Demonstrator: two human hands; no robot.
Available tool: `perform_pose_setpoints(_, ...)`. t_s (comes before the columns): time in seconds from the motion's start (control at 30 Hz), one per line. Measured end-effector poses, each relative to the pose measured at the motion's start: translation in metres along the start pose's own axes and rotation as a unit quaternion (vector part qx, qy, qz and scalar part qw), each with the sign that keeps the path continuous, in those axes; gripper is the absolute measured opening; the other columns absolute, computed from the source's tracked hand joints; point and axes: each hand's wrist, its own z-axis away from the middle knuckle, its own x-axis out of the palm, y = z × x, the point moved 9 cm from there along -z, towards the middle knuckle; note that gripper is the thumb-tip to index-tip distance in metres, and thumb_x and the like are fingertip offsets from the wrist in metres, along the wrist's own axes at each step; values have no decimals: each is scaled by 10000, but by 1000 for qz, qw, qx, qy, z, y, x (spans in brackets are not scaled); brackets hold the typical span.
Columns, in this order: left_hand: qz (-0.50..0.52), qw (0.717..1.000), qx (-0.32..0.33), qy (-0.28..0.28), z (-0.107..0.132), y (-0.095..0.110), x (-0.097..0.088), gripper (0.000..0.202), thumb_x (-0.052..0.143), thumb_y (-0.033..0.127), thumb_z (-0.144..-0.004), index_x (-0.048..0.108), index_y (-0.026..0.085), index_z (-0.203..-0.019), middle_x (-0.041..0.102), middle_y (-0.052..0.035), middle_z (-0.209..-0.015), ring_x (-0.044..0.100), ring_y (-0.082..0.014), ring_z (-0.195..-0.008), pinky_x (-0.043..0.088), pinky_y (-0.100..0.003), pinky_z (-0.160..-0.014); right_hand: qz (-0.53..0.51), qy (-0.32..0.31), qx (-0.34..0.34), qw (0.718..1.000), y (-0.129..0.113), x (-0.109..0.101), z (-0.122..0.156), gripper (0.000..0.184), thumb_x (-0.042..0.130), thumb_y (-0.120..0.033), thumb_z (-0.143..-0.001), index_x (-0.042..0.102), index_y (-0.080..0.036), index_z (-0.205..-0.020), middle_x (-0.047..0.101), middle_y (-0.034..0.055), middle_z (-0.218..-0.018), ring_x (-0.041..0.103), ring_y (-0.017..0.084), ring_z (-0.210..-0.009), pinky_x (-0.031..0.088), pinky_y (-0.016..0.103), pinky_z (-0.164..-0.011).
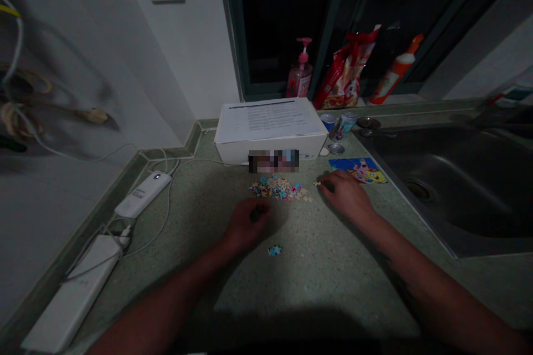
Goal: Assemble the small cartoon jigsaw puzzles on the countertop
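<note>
Two white plastic units lie at the far left of a speckled green stone countertop (pixel 316 294): a long power strip (pixel 70 294) and a shorter power bank (pixel 142 194), tangled with thin white cables (pixel 169 205). The left hand (pixel 247 224) sits curled, fingers folded toward the palm; the dim light hides whether they are clenched on anything. Just below it, well apart from the others, lies a small blue jigsaw piece (pixel 274 250). Ahead, between both hands, spreads a low heap of multicoloured jigsaw pieces (pixel 277 188), in front of a white cardboard box (pixel 270 150) topped with printed paper sheets (pixel 266 119). Behind the box stand a pink pump bottle (pixel 302 75) and a red snack bag (pixel 345 72). The right hand (pixel 345 195) rests fingertips-down just beside a tiny yellow jigsaw piece (pixel 317 183); whether it is pinching that piece cannot be told. Past it lie a bright cartoon picture card (pixel 357 170), an orange-and-white bottle (pixel 395 72) on the sill, and a stainless steel sink (pixel 437 188).
</note>
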Motion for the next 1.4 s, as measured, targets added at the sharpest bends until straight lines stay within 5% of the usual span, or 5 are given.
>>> perform_pose_setpoints(0.27, -2, 1000, -5, -3, 0, 2, -1, 122, 729, 220, -861, 762, 206, -978, 756, -80, -978, 696, -252, -932, 544, -417, -899, 19, -28, 14, 999, -5, -2, 1, 207, 631, -239, -961, 780, -159, -1082, 722, 147, -1076, 672, 327, -1064, 534, 454, -976)
perform_pose_setpoints(0.53, 0, 1000, -2, 7, 0, 2, -2, 122, 731, 245, -854, 767, 214, -966, 748, -74, -956, 694, -249, -922, 546, -411, -898, -62, -112, -52, 990, -39, 9, 14, 120, 685, -245, -949, 778, -192, -1004, 716, 105, -1037, 706, 267, -999, 553, 394, -932)
perform_pose_setpoints(1.4, 4, 1000, -14, 2, 0, 3, -2, 108, 727, 266, -861, 762, 216, -950, 747, -76, -965, 684, -244, -929, 547, -401, -895, 4, -107, -82, 991, -50, 8, 17, 98, 656, -226, -955, 748, -194, -969, 720, 108, -1034, 694, 282, -1018, 549, 408, -924)
